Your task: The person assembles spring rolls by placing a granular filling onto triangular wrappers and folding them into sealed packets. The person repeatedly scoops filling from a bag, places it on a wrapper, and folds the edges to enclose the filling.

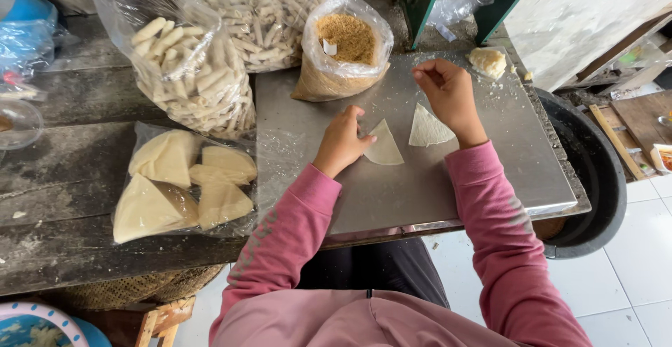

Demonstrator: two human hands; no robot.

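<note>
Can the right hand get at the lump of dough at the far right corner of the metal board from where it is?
Probably yes: the right hand hovers near the dough lump, with only bare metal board between.

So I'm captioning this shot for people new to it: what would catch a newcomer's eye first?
Probably the two pink-sleeved arms meeting mid-frame over a steel sheet, the left hand touching a pale quarter-round wrapper and the right hand loosely curled above a second wrapper. Next, the clear bags: rolled sticks at upper left, brown crumbly filling at top centre, stacked wrappers on the left.
</note>
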